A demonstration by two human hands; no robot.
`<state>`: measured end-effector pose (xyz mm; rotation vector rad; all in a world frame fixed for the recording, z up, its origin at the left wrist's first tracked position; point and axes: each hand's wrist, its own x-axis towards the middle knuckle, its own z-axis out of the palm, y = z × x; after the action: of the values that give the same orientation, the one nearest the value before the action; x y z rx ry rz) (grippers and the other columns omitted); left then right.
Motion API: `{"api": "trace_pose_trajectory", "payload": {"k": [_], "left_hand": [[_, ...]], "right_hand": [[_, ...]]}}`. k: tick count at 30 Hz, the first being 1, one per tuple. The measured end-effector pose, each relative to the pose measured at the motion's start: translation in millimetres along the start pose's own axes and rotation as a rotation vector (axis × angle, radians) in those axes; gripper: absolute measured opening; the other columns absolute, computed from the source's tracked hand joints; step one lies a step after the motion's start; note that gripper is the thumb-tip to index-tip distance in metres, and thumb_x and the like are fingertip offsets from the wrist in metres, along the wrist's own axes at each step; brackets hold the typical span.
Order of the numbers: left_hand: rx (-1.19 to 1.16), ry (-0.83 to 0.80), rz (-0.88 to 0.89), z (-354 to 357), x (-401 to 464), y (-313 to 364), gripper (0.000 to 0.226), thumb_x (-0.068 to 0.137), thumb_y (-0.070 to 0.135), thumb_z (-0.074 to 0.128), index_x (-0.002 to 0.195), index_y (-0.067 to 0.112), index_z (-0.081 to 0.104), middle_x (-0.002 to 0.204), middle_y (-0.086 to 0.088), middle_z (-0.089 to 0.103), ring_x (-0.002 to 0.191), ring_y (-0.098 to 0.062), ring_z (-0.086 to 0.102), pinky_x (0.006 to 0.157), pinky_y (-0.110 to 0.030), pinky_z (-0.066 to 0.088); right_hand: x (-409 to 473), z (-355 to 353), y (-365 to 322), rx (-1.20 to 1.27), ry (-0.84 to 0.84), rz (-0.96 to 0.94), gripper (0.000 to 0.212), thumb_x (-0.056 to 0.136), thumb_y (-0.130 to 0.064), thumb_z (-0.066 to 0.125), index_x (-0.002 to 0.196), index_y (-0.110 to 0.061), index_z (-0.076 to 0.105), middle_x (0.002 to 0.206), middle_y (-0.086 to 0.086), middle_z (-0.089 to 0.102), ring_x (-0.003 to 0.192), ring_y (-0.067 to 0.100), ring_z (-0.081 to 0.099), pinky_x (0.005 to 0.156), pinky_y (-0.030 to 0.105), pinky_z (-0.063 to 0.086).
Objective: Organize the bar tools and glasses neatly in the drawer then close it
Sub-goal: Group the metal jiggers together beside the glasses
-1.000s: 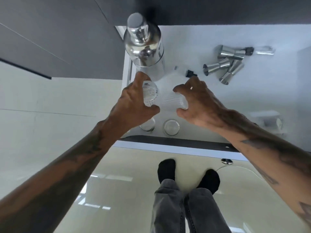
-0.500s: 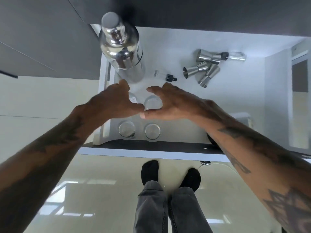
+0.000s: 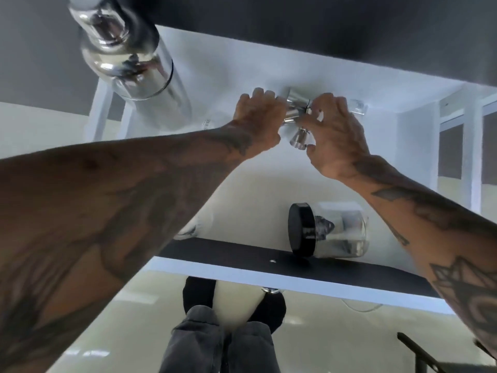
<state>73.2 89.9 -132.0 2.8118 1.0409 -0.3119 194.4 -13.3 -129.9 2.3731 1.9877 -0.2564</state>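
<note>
Now that both hands have left the near-left glasses, left hand (image 3: 258,117) and right hand (image 3: 336,133) pinch the jiggers (image 3: 295,114) at the drawer (image 3: 236,65) far side; tool sorting begins.

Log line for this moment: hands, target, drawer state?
left hand: on jiggers | right hand: on jiggers | shaker: upright, back left | jar: lying, front | drawer: open
</note>
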Motion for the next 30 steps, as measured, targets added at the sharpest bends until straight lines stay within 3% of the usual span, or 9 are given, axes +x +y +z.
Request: {"api": "trace_pose_trajectory", "payload": {"k": [4,6,10,12,15,20,25,27,30], "left_hand": [[-0.094,0.056,0.006,12,0,-4,0.028,0.084,0.015,0.060,0.110,0.005,0.060,0.113,-0.017,0.060,0.109,-0.036,0.052,0.086,-0.043,0.040],[-0.225,0.100,0.023,12,-8,-12,0.030,0.083,0.017,0.059,0.111,0.006,0.062,0.112,-0.017,0.055,0.098,-0.038,0.056,0.081,-0.044,0.045],[-0.403,0.200,0.107,2,-31,-21,0.042,0.080,0.016,0.061,0.120,0.007,0.061,0.111,-0.017,0.051,0.080,-0.035,0.059,0.074,-0.043,0.052],[-0.444,0.243,0.118,-7,-46,-22,0.043,0.077,0.014,0.066,0.119,0.005,0.058,0.112,-0.016,0.054,0.082,-0.032,0.060,0.073,-0.043,0.053],[-0.490,0.266,0.120,-21,-74,-24,0.039,0.074,0.009,0.073,0.110,0.003,0.059,0.108,-0.018,0.056,0.081,-0.032,0.061,0.067,-0.044,0.055],[-0.443,0.161,0.152,-28,-127,-34,0.043,0.070,0.003,0.077,0.111,0.005,0.063,0.106,-0.018,0.055,0.086,-0.031,0.062,0.072,-0.042,0.058],[-0.224,0.015,0.346,-26,-164,-36,0.031,0.068,0.007,0.078,0.097,0.007,0.067,0.090,-0.011,0.060,0.073,-0.024,0.060,0.061,-0.032,0.050],[-0.158,-0.038,0.419,-20,-168,-37,0.025,0.064,0.007,0.083,0.084,0.006,0.068,0.078,-0.011,0.061,0.063,-0.023,0.058,0.055,-0.032,0.048],[-0.071,-0.099,0.500,-14,-168,-38,0.026,0.058,0.005,0.086,0.071,0.006,0.064,0.068,-0.010,0.059,0.057,-0.025,0.057,0.051,-0.033,0.048]], "right_hand": [[-6,11,4,-0.036,0.008,-0.160,0.028,0.076,-0.005,0.072,0.104,-0.007,0.069,0.122,0.019,0.057,0.109,0.042,0.052,0.068,0.041,0.046],[-10,10,9,-0.015,0.004,-0.158,0.031,0.074,-0.004,0.072,0.104,-0.006,0.067,0.119,0.018,0.058,0.105,0.041,0.054,0.065,0.039,0.045],[-24,5,18,0.014,0.025,-0.140,0.039,0.077,-0.016,0.070,0.114,-0.008,0.061,0.123,0.013,0.061,0.114,0.040,0.051,0.081,0.046,0.046],[-31,0,15,0.102,0.033,-0.089,0.037,0.085,-0.024,0.063,0.118,-0.009,0.057,0.117,0.013,0.064,0.115,0.038,0.052,0.087,0.046,0.044],[-40,-14,0,0.362,0.006,0.006,0.035,0.092,-0.029,0.053,0.123,-0.012,0.052,0.106,0.013,0.057,0.092,0.033,0.057,0.078,0.037,0.047],[-60,-50,-48,0.493,-0.078,0.085,0.044,0.092,-0.023,0.053,0.135,-0.020,0.041,0.106,0.001,0.042,0.087,0.024,0.052,0.071,0.028,0.040],[-88,-52,-95,0.468,-0.193,0.033,0.020,0.086,-0.017,0.067,0.102,-0.014,0.056,0.108,0.008,0.045,0.072,0.030,0.060,0.063,0.037,0.051],[-93,-39,-106,0.435,-0.278,0.025,0.017,0.085,-0.015,0.069,0.101,-0.012,0.061,0.109,0.007,0.044,0.079,0.029,0.060,0.067,0.036,0.052],[-97,-20,-111,0.442,-0.409,0.024,0.033,0.084,-0.011,0.068,0.116,-0.013,0.060,0.113,0.008,0.041,0.089,0.027,0.060,0.078,0.034,0.052]]}}
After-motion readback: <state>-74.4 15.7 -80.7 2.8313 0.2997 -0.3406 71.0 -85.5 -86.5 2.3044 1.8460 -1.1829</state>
